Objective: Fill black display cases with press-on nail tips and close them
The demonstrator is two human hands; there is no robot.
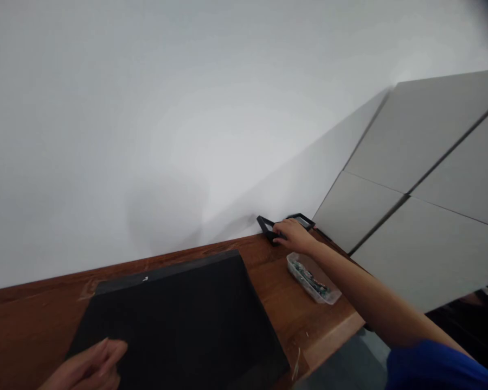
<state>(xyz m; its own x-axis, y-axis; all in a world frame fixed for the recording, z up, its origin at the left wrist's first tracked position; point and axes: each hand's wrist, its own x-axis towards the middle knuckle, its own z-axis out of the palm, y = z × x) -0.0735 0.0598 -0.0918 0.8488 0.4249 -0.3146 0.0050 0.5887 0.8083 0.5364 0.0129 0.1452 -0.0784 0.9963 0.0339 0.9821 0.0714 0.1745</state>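
Observation:
At the back of the table, against the wall, my right hand (293,235) has its fingers curled over the edge of a black rectangular frame (264,225), which is tilted up. A second black frame (307,221) with a pale inside lies just behind that hand, partly covered by it. My left hand (93,368) is low at the left, above a black mat (179,319). Its fingers are bent and pressed together; whether anything is inside them is hidden.
Beneath my right forearm sits a clear plastic tray (293,266) with small green circuit-board-like pieces. The brown wooden table (20,319) meets a white wall (166,119). Grey panels (378,157) stand at the right. A thin pale strand (296,364) lies near the front edge.

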